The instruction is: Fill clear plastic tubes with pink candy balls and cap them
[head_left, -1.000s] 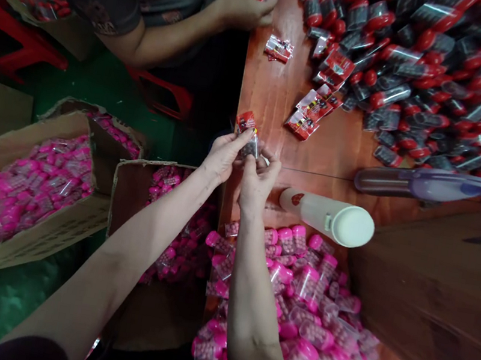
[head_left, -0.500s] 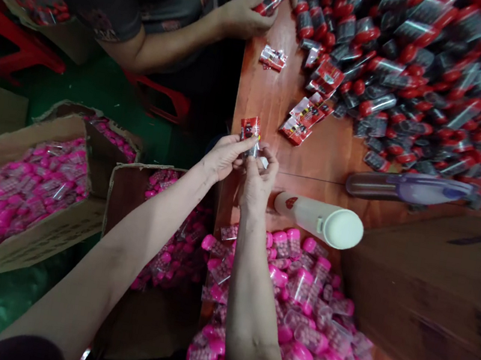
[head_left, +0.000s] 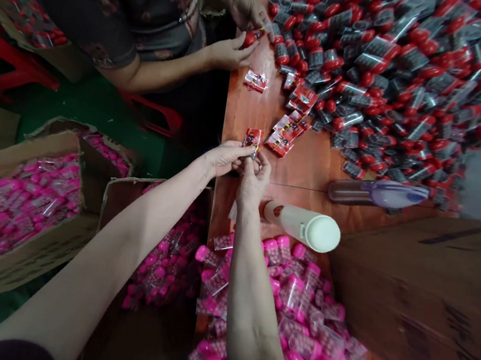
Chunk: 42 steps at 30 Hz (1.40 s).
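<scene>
Between both my hands is a small glossy red printed packet (head_left: pixel 254 138), its lower part hidden by my fingers. My left hand (head_left: pixel 226 158) pinches it from the left with the thumb on top. The curled fingers of my right hand (head_left: pixel 255 176) close on its lower right side. Just right of my hands, several similar red packets (head_left: pixel 289 128) lie in a loose overlapping pile on the wooden table (head_left: pixel 305 172). Below my right wrist spreads a heap of clear bottles with pink caps (head_left: pixel 296 292).
A co-worker's hands (head_left: pixel 237 45) hold a red-capped bottle at the upper left. Red-capped bottles (head_left: pixel 377 68) are heaped at the back. A cream flask (head_left: pixel 301 225) and a purple-topped bottle (head_left: pixel 378 193) lie to the right, beside a large carton (head_left: pixel 425 282). Open cartons (head_left: pixel 58 175) of pink-capped bottles stand left.
The view has shifted a little. My hands still hold the red packet together; the white bit seen by my right fingers no longer shows there. The co-worker's hands have moved slightly.
</scene>
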### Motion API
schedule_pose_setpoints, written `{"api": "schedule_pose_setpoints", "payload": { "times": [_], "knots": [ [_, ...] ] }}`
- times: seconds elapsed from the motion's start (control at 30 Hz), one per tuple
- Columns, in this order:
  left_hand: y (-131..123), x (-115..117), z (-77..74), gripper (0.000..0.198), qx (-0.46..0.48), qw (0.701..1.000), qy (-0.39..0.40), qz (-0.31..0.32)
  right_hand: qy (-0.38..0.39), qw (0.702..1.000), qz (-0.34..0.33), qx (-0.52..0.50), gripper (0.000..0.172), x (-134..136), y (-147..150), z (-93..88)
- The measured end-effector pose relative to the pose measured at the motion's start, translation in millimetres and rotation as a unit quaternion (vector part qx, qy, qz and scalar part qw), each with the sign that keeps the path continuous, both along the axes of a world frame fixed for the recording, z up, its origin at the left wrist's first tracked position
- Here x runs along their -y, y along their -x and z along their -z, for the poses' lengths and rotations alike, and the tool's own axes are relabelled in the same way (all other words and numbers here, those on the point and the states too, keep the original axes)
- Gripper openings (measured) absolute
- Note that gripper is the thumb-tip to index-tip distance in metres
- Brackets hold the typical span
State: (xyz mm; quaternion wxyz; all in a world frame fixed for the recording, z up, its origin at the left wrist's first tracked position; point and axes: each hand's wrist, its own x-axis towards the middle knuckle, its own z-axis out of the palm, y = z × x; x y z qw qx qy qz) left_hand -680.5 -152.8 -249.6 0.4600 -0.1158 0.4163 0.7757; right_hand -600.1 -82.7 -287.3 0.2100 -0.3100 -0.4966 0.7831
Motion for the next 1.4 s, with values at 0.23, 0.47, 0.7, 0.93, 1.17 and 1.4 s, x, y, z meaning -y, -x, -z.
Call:
{"api": "schedule_pose_setpoints", "payload": {
  "times": [0.23,0.47,0.7,0.93,1.17,1.4],
  "knots": [
    [-4.6,-10.9,2.1,0.023,0.010,0.996,-0.005,-0.086,0.003,1.000,-0.001,-0.001,0.045,-3.6,4.6,0.8],
    [-8.4,-15.1,-3.5,0.024,0.018,0.996,0.006,-0.091,-0.009,0.999,0.028,0.019,0.041,-4.6,8.3,1.0],
    [-7.3,-14.0,-6.3,0.027,0.009,0.997,0.012,-0.078,0.008,0.999,0.024,0.026,0.044,-4.8,9.8,-2.0],
    [-7.1,-4.7,17.9,0.013,-0.204,0.927,0.217,-0.229,0.116,0.993,0.011,0.032,0.039,-14.1,27.7,-18.7],
    [-20.4,6.9,49.6,0.040,-0.461,0.763,0.453,0.019,0.164,0.983,0.055,0.057,0.022,-18.6,59.3,-34.3],
    [-20.9,2.4,49.9,0.048,-0.473,0.734,0.483,0.059,0.099,0.993,0.069,-0.013,0.013,-51.5,141.8,-69.6]
  ]
}}
